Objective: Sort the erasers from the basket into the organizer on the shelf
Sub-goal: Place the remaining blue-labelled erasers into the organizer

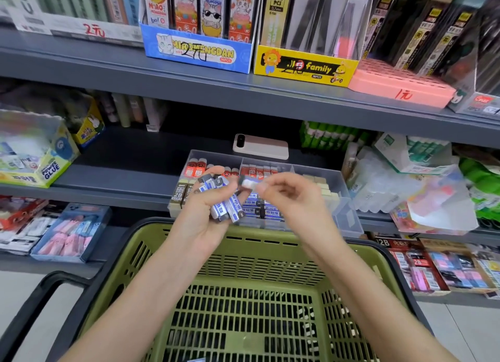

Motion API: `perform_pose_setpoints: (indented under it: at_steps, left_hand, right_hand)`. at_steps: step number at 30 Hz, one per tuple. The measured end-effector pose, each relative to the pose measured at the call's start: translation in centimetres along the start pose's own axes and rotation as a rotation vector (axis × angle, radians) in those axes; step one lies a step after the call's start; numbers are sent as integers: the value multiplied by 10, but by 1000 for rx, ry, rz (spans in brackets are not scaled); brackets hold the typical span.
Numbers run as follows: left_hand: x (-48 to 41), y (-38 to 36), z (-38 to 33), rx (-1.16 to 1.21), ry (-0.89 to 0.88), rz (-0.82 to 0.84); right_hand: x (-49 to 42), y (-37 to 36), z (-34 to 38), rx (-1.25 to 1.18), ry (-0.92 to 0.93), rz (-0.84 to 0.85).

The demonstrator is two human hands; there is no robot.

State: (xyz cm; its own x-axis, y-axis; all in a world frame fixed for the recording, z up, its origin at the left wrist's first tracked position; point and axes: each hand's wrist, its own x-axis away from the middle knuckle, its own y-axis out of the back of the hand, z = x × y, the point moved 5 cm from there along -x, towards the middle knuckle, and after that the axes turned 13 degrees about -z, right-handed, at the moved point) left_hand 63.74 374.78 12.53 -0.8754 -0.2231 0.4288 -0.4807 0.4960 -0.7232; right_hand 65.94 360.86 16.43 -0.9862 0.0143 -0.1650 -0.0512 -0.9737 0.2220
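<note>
My left hand (201, 212) cups a bunch of blue-and-white wrapped erasers (224, 203) above the far rim of the green basket (243, 302). My right hand (286, 196) pinches a single eraser (247, 184), blurred, just right of the bunch and over the clear organizer (343, 199) on the shelf. The organizer's compartments hold red erasers (196, 168) at the back left, 2B erasers (179, 192) at the front left, blue ones (266, 208) in the middle and cream ones (323, 188) to the right.
A phone (261, 146) lies on the shelf behind the organizer. A Power Glue box (35, 156) stands at the left, glue sticks (332, 135) and plastic packs (405, 183) at the right. The upper shelf (189, 82) overhangs. The basket's black handle (48, 288) sticks out left.
</note>
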Motion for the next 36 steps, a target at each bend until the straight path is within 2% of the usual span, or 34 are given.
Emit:
perform_pose_setpoints:
  at_steps: [1, 3, 5, 7, 12, 19, 21, 22, 24, 26, 30, 36]
  left_hand:
    - [0, 0, -1, 23, 13, -2]
    - [-1, 2, -3, 64, 42, -22]
    - [-3, 3, -5, 104, 60, -43]
    - [-3, 3, -5, 133, 78, -65]
    - [-4, 3, 0, 131, 111, -86]
    - [-5, 0, 6, 125, 126, -74]
    - [-5, -1, 7, 141, 129, -70]
    - [-5, -2, 8, 148, 131, -69]
    - [-5, -3, 10, 153, 128, -63]
    - [-5, -4, 12, 131, 123, -49]
    - [-4, -7, 17, 67, 124, -23]
    - [-1, -6, 12, 165, 124, -32]
  right_hand:
    - [-8, 12, -1, 43, 19, -41]
    - [-27, 35, -7, 314, 112, -108]
    - [-39, 43, -19, 673, 186, -88]
    - [-44, 40, -35, 904, 197, -32]
    - [-44, 28, -52, 1014, 251, -6]
    - [-46, 23, -64, 1106, 234, 120]
    - [-42, 23, -56, 1181, 305, 95]
    - [-37, 22, -48, 1142, 359, 36]
    - [-22, 19, -26, 862, 416, -106]
    - [-4, 9, -8, 536, 362, -91]
    - [22, -16, 2, 474, 252, 24]
    - [10, 5, -12, 189, 55, -41]
